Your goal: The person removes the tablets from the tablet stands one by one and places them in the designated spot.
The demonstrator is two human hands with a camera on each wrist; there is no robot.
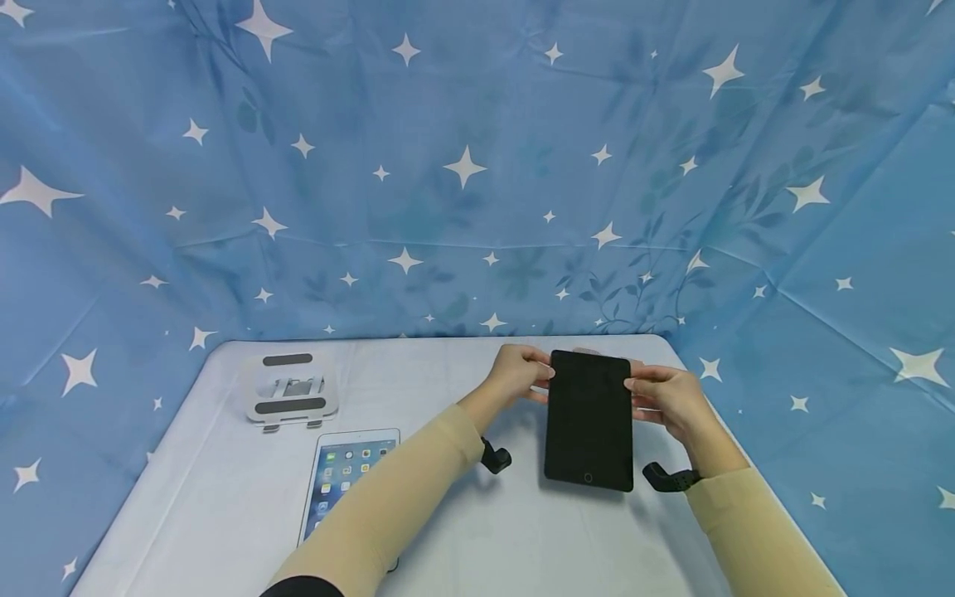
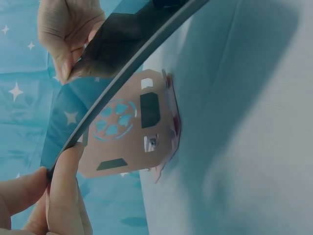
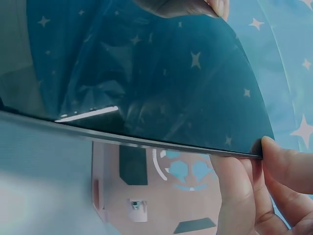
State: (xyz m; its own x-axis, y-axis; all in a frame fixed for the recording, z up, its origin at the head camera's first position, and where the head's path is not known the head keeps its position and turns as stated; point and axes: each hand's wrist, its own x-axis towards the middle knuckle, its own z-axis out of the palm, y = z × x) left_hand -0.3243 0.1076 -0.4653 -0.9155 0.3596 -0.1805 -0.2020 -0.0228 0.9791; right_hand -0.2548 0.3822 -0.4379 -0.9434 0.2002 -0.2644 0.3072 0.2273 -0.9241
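A black tablet (image 1: 589,423) with a dark screen is raised over the right part of the table, tilted with its screen toward me. At its upper left edge my left hand (image 1: 516,373) pinches it between thumb and fingers. My right hand (image 1: 667,398) pinches the opposite edge the same way. Behind the tablet stands a pink stand (image 2: 132,147) with dark pads and a round cut-out pattern, mostly hidden in the head view. In the right wrist view the tablet's lower edge passes in front of the stand (image 3: 168,196).
A white tablet (image 1: 351,473) with its screen lit lies at the left, partly covered by my left sleeve. Farther back is a silver stand (image 1: 291,388) with dark strips. A blue star-patterned curtain (image 1: 462,207) surrounds the white table (image 1: 216,489).
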